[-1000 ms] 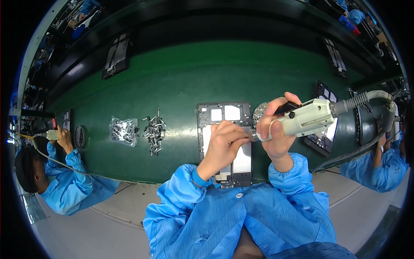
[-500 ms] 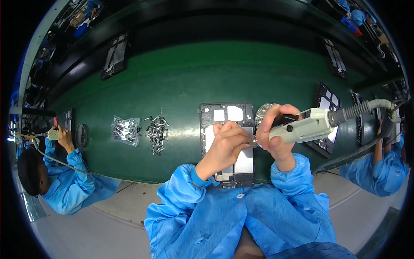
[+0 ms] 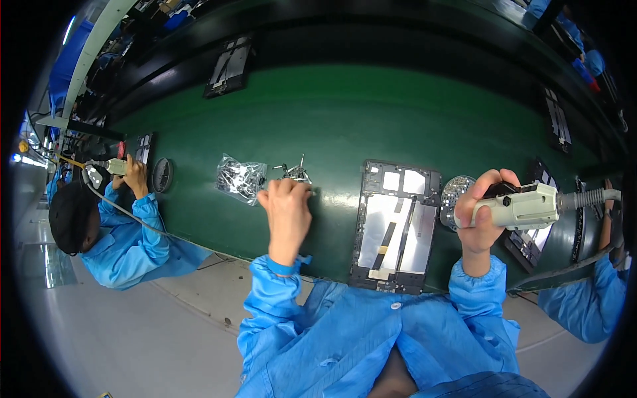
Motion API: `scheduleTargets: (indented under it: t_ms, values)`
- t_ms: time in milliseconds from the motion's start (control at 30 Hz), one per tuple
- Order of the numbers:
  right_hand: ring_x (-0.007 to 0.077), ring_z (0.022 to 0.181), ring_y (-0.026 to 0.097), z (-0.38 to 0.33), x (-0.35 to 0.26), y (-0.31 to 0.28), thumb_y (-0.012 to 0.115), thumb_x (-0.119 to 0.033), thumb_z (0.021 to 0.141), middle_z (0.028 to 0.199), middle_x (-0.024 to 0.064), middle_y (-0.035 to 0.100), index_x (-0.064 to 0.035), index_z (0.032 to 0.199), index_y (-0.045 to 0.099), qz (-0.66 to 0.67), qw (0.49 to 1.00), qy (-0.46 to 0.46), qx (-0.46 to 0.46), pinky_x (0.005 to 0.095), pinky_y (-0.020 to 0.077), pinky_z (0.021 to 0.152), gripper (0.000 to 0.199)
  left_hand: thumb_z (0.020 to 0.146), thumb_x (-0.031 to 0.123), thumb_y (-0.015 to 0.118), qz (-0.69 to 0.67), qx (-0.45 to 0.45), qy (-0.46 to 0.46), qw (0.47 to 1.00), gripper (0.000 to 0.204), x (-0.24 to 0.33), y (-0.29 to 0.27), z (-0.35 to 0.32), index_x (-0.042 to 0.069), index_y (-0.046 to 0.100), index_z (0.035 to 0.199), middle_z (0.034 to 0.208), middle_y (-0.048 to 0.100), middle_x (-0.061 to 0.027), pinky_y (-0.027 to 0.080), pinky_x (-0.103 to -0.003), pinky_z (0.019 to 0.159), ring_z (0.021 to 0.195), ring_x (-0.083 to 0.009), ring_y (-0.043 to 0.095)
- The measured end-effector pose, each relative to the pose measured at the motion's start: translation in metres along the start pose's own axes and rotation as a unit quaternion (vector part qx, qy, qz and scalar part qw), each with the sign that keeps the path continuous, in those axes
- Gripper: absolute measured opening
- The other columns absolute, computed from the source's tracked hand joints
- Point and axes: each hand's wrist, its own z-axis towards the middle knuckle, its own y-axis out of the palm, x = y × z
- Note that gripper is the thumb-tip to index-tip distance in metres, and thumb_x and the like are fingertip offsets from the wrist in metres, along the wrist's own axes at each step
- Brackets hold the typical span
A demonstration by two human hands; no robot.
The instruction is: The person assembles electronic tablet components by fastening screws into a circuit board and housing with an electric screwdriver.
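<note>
My left hand (image 3: 287,209) is over a loose pile of small black and silver metal parts (image 3: 300,171). Its fingers curl down into the pile, and whatever they pinch is hidden beneath them. In my right hand (image 3: 479,222) is a pale electric screwdriver (image 3: 536,207), its corded end pointing right. Hand and tool hang over the near side of a round dish (image 3: 448,213) of tiny shiny pieces; the bit cannot be seen. Between my hands lies an opened tablet (image 3: 416,242), silver panels showing inside its black frame, touched by neither hand.
Left of the pile sits a clear bag (image 3: 241,180) of similar parts. More opened tablets (image 3: 229,66) lie at the back and right. A black round dish (image 3: 162,175) stands beside a co-worker (image 3: 126,225) at left. A cable (image 3: 564,268) sags at right.
My left hand has left the tablet and gone left to the metal parts. The screwdriver has moved off the tablet with my right hand. The whole view has shifted, so things sit further right.
</note>
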Motion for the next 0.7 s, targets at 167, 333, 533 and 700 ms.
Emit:
scheduleTargets:
  t_ms: [167, 333, 533, 700]
  values:
    - [0.0069, 0.045, 0.044, -0.001, 0.004, 0.005, 0.066, -0.018, 0.084, 0.092, 0.0104, 0.047, -0.0060, 0.131, 0.035, 0.002, 1.000, 0.000, -0.004, 0.0204, 0.0393, 0.038, 0.058, 0.069, 0.004, 0.070, 0.004, -0.041, 0.057, 0.998, 0.009, -0.031, 0.008, 0.012, 0.008, 0.069, 0.078, 0.079, 0.058, -0.0025, 0.031, -0.037, 0.075, 0.083, -0.0222, 0.050]
    - [0.0068, 0.045, 0.044, -0.001, 0.003, 0.003, 0.066, -0.019, 0.084, 0.092, 0.0104, 0.047, -0.0061, 0.131, 0.035, -0.007, 1.000, -0.005, 0.002, 0.0203, 0.0399, 0.038, 0.057, 0.068, 0.000, 0.069, -0.059, -0.050, 0.047, 0.996, 0.011, -0.025, 0.004, 0.021, 0.007, 0.068, 0.077, 0.077, 0.059, -0.0052, 0.033, -0.037, 0.074, 0.078, -0.0244, 0.053]
    - [0.0069, 0.046, 0.043, 0.006, 0.007, 0.006, 0.065, -0.019, 0.085, 0.093, 0.0106, 0.047, -0.0062, 0.132, 0.035, -0.004, 1.000, 0.011, 0.006, 0.0209, 0.0392, 0.040, 0.057, 0.076, -0.003, 0.067, -0.522, -0.083, -0.168, 0.832, 0.013, 0.006, 0.026, 0.041, 0.000, 0.069, 0.089, 0.079, 0.068, -0.0052, 0.048, -0.021, 0.068, 0.073, -0.0075, 0.060]
    - [0.0095, 0.051, 0.048, 0.006, 0.011, 0.006, 0.066, -0.014, 0.084, 0.092, 0.0139, 0.049, -0.0035, 0.132, 0.033, 0.021, 1.000, 0.020, -0.007, 0.0217, 0.0427, 0.044, 0.059, 0.076, 0.000, 0.068, -0.484, -0.113, -0.147, 0.855, 0.009, 0.036, 0.066, 0.059, -0.001, 0.070, 0.085, 0.077, 0.069, -0.0085, 0.049, -0.024, 0.064, 0.067, -0.0113, 0.062]
